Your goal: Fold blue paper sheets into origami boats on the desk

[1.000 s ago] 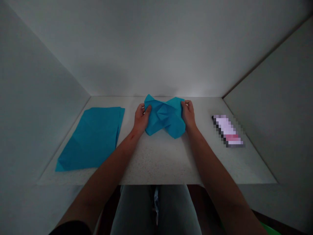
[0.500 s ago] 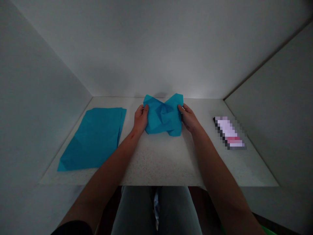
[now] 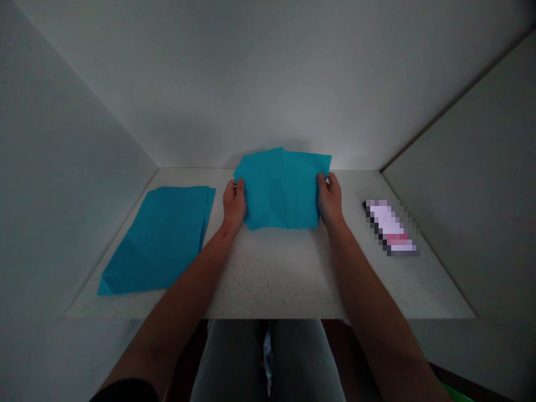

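A bright blue sheet (image 3: 282, 190), of paper or thin cloth, is stretched between my two hands near the back wall. My left hand (image 3: 235, 202) is closed on its left edge, thumb on the near face. On the right edge, my right hand (image 3: 329, 198) grips in the same way. The sheet is nearly flat, with a soft crease down its middle and a small peak at the top. Whether its lower edge touches the tabletop I cannot tell. Parts of the fingers are hidden behind the sheet.
A stack of larger blue sheets (image 3: 161, 240) lies on the left of the white speckled table (image 3: 276, 273). To the right rests a phone (image 3: 390, 228), its screen pixelated. Pale walls (image 3: 268, 84) enclose the table at the back and both sides.
My hands have moved apart, the left one leftward and the right one rightward. The crumpled blue sheet between them has spread out wider and flatter.
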A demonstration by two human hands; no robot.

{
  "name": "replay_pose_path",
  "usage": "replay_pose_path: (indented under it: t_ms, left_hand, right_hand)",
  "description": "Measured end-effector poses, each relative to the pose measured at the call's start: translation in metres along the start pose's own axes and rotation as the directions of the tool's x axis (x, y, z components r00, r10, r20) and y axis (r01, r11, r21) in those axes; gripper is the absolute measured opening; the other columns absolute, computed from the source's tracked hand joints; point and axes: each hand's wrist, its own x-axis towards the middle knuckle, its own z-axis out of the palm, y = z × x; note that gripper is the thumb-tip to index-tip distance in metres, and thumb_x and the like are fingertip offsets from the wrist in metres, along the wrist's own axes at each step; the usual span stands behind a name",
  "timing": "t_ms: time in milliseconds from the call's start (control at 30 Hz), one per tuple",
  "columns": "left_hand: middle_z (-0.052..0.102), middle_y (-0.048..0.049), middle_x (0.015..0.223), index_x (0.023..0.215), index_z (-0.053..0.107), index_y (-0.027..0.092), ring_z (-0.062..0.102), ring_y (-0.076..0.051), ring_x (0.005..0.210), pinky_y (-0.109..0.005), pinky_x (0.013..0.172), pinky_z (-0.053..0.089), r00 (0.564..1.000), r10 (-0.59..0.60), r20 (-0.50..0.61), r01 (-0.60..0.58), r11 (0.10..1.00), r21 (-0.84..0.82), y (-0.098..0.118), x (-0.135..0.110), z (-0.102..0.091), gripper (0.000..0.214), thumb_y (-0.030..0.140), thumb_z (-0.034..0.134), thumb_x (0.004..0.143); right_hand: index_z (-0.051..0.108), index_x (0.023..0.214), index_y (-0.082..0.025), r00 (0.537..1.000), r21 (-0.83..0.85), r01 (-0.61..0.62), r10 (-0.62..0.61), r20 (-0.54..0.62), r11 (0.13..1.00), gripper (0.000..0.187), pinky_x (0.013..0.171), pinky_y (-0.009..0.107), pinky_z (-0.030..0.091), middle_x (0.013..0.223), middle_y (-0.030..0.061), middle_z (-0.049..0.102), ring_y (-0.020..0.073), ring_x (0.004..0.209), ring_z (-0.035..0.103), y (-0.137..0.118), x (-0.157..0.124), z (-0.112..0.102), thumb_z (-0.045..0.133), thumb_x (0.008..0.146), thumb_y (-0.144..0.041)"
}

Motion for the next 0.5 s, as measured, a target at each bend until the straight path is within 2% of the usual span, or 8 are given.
replay_pose_path:
  t_ms: [167,333,400,500]
  left_hand:
    - [0.060,-0.0003,0.078,0.089,0.057,0.022,0.055,-0.017,0.074,-0.028,0.070,0.040,0.996,0.094,0.011,-0.094,0.980,0.174,0.016,0.006,-0.017,0.038,0.055,0.053,0.109]
    - [0.063,-0.0018,0.079,0.090,0.059,0.023,0.059,-0.020,0.075,-0.030,0.072,0.044,0.998,0.061,0.009,-0.061,0.958,0.281,0.029,0.008,-0.042,0.028,0.044,0.054,0.108]
    - [0.064,-0.0030,0.082,0.090,0.060,0.023,0.061,-0.021,0.080,-0.031,0.074,0.047,0.998,0.031,-0.056,-0.013,0.955,0.296,0.027,0.006,-0.066,0.027,0.043,0.053,0.107]
    - [0.064,-0.0048,0.086,0.092,0.059,0.024,0.063,-0.022,0.084,-0.031,0.073,0.052,0.972,-0.075,-0.221,0.134,0.956,0.262,0.022,-0.006,-0.120,0.027,0.047,0.052,0.106]
  right_hand:
    - [0.065,0.106,-0.024,0.990,-0.165,0.066,-0.085,-0.109,0.984,0.052,0.071,0.030,0.048,0.084,-0.0006,0.067,0.0187,0.076,0.059,-0.003,0.003,-0.013,0.056,0.100,-0.074]
    - [0.068,0.111,-0.022,0.996,-0.213,0.032,-0.048,-0.069,0.977,0.049,0.063,0.029,0.042,0.074,-0.0022,0.064,0.0173,0.065,0.055,-0.005,0.000,-0.009,0.055,0.101,-0.069]
    - [0.068,0.112,-0.022,0.996,-0.204,0.027,-0.043,-0.077,0.979,0.046,0.061,0.029,0.041,0.070,-0.0033,0.061,0.0164,0.062,0.054,-0.003,0.000,-0.006,0.056,0.101,-0.065]
    - [0.068,0.111,-0.022,0.997,-0.173,0.010,-0.022,-0.068,0.985,0.042,0.060,0.029,0.040,0.067,-0.0053,0.055,0.0152,0.057,0.052,0.002,0.000,-0.002,0.058,0.100,-0.060]
